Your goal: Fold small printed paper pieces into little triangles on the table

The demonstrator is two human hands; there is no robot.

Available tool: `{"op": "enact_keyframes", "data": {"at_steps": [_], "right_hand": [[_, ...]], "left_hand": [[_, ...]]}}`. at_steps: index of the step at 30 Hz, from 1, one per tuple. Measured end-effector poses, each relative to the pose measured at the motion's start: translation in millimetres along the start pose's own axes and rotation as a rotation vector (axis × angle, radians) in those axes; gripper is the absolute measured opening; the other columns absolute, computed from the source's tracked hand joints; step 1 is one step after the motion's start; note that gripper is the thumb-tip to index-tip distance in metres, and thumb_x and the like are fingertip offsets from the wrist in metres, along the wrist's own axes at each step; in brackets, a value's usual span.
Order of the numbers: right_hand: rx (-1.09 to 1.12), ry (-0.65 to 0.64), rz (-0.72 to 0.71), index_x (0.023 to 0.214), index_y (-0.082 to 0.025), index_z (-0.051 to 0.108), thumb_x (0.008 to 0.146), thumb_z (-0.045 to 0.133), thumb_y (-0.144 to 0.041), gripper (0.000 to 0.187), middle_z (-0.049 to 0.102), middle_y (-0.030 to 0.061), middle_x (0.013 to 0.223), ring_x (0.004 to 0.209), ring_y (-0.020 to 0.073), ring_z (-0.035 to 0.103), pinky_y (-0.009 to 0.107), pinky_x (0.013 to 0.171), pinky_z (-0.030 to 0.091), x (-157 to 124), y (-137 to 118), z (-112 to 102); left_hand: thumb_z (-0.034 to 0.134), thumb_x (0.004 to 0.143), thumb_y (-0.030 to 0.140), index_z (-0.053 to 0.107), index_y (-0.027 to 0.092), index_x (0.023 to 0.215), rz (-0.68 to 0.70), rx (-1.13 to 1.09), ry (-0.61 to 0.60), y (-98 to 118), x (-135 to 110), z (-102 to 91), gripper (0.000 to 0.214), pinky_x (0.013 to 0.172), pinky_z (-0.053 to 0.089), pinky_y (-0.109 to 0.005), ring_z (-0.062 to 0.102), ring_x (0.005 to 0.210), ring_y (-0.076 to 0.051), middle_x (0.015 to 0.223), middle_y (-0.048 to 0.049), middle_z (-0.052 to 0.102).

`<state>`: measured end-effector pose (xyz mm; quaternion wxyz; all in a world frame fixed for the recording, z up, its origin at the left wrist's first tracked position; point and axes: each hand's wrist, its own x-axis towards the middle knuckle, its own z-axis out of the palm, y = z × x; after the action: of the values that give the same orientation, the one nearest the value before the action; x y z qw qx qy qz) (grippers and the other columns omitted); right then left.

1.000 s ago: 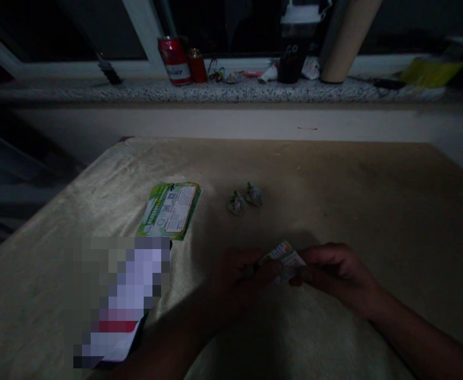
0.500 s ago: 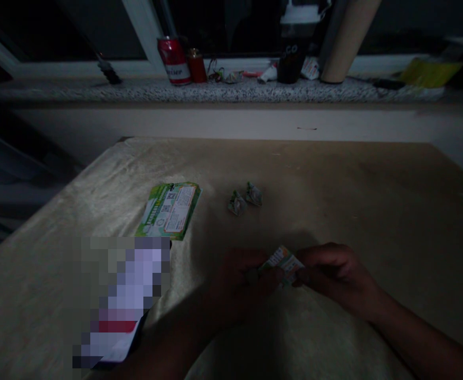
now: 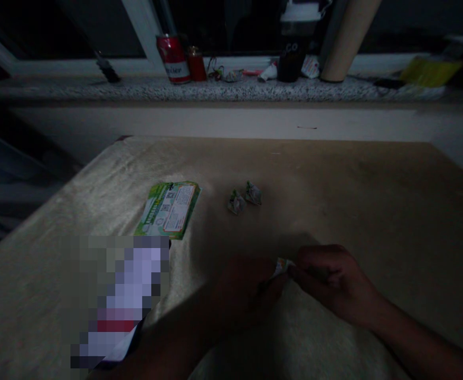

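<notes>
Between my two hands is a small piece of printed paper (image 3: 281,266), white, green and orange, of which only a corner shows. My left hand (image 3: 251,282) lies in shadow and grips it from the left, covering most of it. The thumb and fingers of my right hand (image 3: 330,269) pinch its right edge. Beyond the hands, two small folded paper pieces (image 3: 236,202) with green and grey print sit side by side on the tablecloth (image 3: 334,179). To the left lies a stack of green printed leaflets (image 3: 170,211).
A phone (image 3: 128,301) with a blurred-out screen lies at the front left, by the leaflets. On the granite windowsill (image 3: 223,95) stand a red can (image 3: 173,60), a red lighter-like object (image 3: 197,64), a dark cup with a white lid (image 3: 292,53) and a tan cylinder (image 3: 348,42).
The printed paper has turned or been folded down, so less of its face shows. My left hand has moved slightly right over it, closer to my right fingertips.
</notes>
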<state>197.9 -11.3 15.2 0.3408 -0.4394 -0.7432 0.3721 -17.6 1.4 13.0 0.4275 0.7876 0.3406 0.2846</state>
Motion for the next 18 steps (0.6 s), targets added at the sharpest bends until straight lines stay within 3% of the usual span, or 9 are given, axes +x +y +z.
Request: {"op": "enact_keyframes", "data": {"at_steps": [4,8,15,18], "right_hand": [[-0.031,0.016,-0.046,0.063,-0.018,0.055,0.094,0.060,-0.017,0.031,0.041,-0.0059,0.057,0.050,0.0076,0.037,0.024,0.047,0.026,0.6,1.2,1.7],[0.083,-0.079,-0.013,0.072,-0.018,0.061,0.097,0.058,-0.020,0.025,0.047,-0.0053,0.058,0.049,0.0082,0.040,0.022,0.046,0.030,1.8,0.5,0.7],[-0.145,0.043,-0.281,0.065,-0.021,0.047,0.092,0.060,-0.010,0.032,0.039,-0.0062,0.057,0.052,0.0100,0.040,0.028,0.053,0.029,3.8,-7.8,-0.4],[-0.135,0.015,-0.236,0.072,-0.020,0.056,0.094,0.061,-0.013,0.024,0.046,-0.0049,0.059,0.053,0.0108,0.046,0.027,0.053,0.033,4.4,-7.7,-0.9]], "left_hand": [[0.054,0.098,0.026,0.053,0.015,0.067,0.030,0.017,0.059,0.5,-0.3,2.3,0.033,0.052,0.024,-0.021,0.037,0.052,-0.006,0.058,0.0066,0.042],[0.054,0.099,0.028,0.057,0.015,0.068,-0.011,-0.134,0.002,-0.3,-1.1,1.3,0.034,0.053,0.029,-0.020,0.041,0.053,-0.007,0.058,0.0057,0.046],[0.055,0.099,0.031,0.059,0.015,0.068,-0.203,-0.268,-0.032,3.3,0.6,0.1,0.035,0.053,0.033,-0.019,0.046,0.054,-0.008,0.058,0.0045,0.051],[0.055,0.099,0.035,0.062,0.015,0.070,-0.253,-0.274,-0.053,2.3,0.7,-2.4,0.036,0.054,0.036,-0.019,0.050,0.054,-0.010,0.058,0.0033,0.055]]}}
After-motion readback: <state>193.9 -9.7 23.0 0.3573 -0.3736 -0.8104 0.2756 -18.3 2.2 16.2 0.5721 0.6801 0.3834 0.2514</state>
